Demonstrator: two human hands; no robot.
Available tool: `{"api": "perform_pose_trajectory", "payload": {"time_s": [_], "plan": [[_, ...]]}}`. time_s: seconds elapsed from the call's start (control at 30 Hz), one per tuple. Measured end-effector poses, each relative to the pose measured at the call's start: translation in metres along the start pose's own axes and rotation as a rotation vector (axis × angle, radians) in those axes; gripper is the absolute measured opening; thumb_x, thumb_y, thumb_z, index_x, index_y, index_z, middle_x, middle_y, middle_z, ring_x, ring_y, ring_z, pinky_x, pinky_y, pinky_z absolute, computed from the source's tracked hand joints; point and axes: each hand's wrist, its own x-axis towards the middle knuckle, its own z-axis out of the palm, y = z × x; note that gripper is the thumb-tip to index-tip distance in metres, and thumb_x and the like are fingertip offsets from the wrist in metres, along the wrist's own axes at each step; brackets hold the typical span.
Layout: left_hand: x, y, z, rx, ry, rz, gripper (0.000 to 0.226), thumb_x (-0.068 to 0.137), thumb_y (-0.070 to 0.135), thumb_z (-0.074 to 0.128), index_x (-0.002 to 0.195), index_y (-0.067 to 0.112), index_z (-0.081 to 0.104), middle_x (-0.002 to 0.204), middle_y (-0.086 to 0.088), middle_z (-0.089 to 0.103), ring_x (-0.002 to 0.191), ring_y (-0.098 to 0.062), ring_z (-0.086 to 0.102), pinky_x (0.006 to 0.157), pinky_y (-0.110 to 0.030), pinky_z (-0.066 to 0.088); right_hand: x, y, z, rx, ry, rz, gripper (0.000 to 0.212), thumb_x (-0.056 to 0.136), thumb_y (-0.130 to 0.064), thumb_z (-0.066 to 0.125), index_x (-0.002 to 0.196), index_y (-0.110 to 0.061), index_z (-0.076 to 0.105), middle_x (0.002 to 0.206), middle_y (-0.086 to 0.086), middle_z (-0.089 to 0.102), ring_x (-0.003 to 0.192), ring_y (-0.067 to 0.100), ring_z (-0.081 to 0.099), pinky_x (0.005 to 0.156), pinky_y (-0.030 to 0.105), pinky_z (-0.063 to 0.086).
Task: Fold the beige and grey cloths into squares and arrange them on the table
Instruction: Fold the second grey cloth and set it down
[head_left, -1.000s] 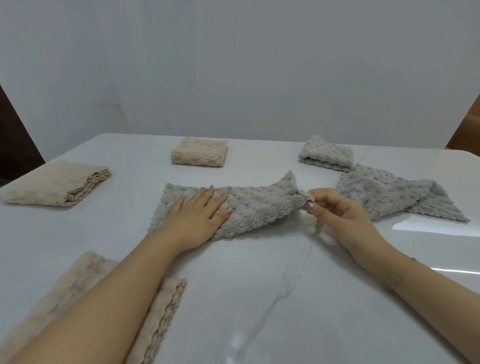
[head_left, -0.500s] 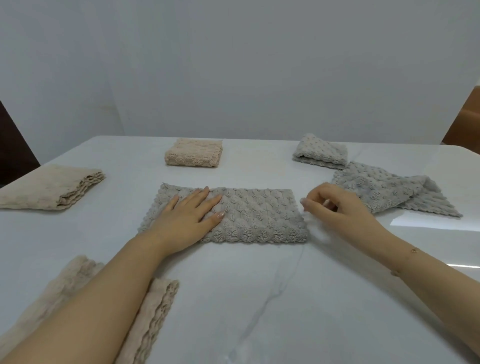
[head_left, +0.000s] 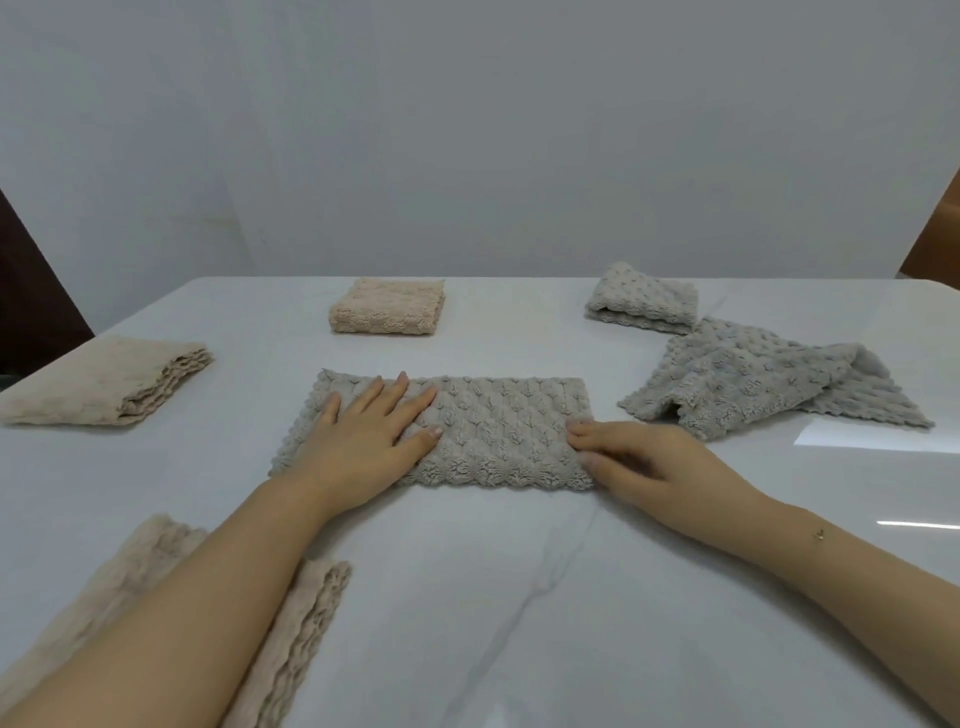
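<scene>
Surface (head_left: 467, 597): white, marble-veined, set against a plain pale wall.

Grey cloth in work (head_left: 498, 426): folded into a long rectangle, lying flat at the centre of the surface.

Left hand (head_left: 363, 441): open, palm down, fingers spread, pressing flat on the left half of that cloth; it grasps nothing.

Right hand (head_left: 639, 457): fingers curled, their tips at the cloth's right edge; a pinch on the fabric cannot be confirmed.

Folded grey square (head_left: 641, 304): far right, just beside the loose grey cloth.

Loose grey cloth (head_left: 753, 384): unfolded and rumpled, right of the cloth in work, apart from it.

Folded beige square (head_left: 387, 306): far centre-left, standing alone.

Beige cloth stack (head_left: 104, 382): folded, at the left edge of the surface.

Near beige cloth (head_left: 306, 623): at the near left, partly hidden beneath the left forearm.
</scene>
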Motion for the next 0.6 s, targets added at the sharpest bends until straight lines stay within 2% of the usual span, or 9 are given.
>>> {"api": "perform_pose_trajectory", "payload": {"time_s": [0.03,0.1,0.13,0.2,0.27,0.4,0.47,0.6], "plan": [[-0.001,0.003,-0.002,-0.018,0.054,0.019,0.065,0.086,0.069,0.014,0.147,0.045,0.014,0.159,0.015,0.002,0.146,-0.009,-0.003,0.118,-0.045,-0.004,0.002,0.005,-0.001,0.131,0.079,0.053,0.02,0.093,-0.019,0.057,0.104,-0.013,0.073,0.113,-0.007,0.069,0.111,-0.003,0.058,0.102,0.023,0.041],[-0.003,0.018,-0.007,-0.065,0.2,0.126,0.067,0.08,0.068,0.018,0.137,0.04,0.04,0.152,0.015,0.027,0.142,-0.011,0.019,0.117,-0.042,0.011,0.008,0.013,-0.007,0.265,0.226,0.139,0.018,0.092,-0.015,0.057,0.091,-0.016,0.075,0.091,-0.002,0.075,0.095,0.016,0.067,0.09,0.033,0.049],[-0.004,0.029,-0.011,-0.091,0.244,0.203,0.06,0.082,0.064,0.025,0.13,0.038,0.048,0.143,0.016,0.04,0.134,-0.01,0.031,0.112,-0.039,0.021,0.013,0.018,-0.01,0.293,0.261,0.166,0.018,0.092,-0.014,0.057,0.089,-0.018,0.074,0.087,-0.002,0.075,0.091,0.019,0.067,0.087,0.032,0.049],[-0.007,0.061,-0.016,-0.121,0.242,0.347,0.039,0.089,0.052,0.046,0.121,0.032,0.057,0.123,0.016,0.05,0.114,-0.006,0.044,0.095,-0.029,0.037,0.024,0.029,-0.014,0.271,0.273,0.197,0.016,0.092,-0.013,0.057,0.092,-0.019,0.072,0.088,-0.002,0.073,0.086,0.017,0.066,0.078,0.019,0.047],[-0.009,0.095,-0.015,-0.098,0.207,0.447,0.035,0.088,0.049,0.054,0.118,0.031,0.058,0.112,0.016,0.05,0.101,-0.003,0.045,0.08,-0.024,0.039,0.039,0.039,-0.016,0.195,0.266,0.222,0.014,0.091,-0.014,0.058,0.096,-0.019,0.07,0.09,-0.001,0.07,0.078,0.012,0.062,0.068,0.013,0.044],[-0.003,0.126,-0.001,-0.048,0.213,0.499,0.039,0.085,0.055,0.056,0.117,0.032,0.059,0.106,0.016,0.05,0.098,-0.004,0.044,0.074,-0.022,0.035,0.056,0.05,-0.01,0.123,0.284,0.242,0.017,0.091,-0.014,0.057,0.102,-0.017,0.068,0.098,-0.002,0.066,0.086,0.01,0.059,0.079,0.02,0.044],[-0.001,0.126,0.005,-0.069,0.233,0.534,0.031,0.086,0.05,0.059,0.109,0.029,0.063,0.101,0.015,0.053,0.094,-0.006,0.048,0.073,-0.023,0.037,0.054,0.052,-0.008,0.082,0.243,0.197,0.02,0.091,-0.014,0.055,0.106,-0.015,0.068,0.103,-0.001,0.066,0.093,0.01,0.059,0.083,0.019,0.044],[-0.006,0.125,0.009,-0.051,0.299,0.594,0.014,0.087,0.035,0.056,0.091,0.026,0.065,0.091,0.012,0.06,0.083,-0.011,0.057,0.064,-0.026,0.044,0.048,0.05,-0.01,0.028,0.174,0.1,0.022,0.092,-0.014,0.054,0.109,-0.011,0.068,0.106,0.002,0.067,0.1,0.013,0.059,0.09,0.03,0.045]]}}
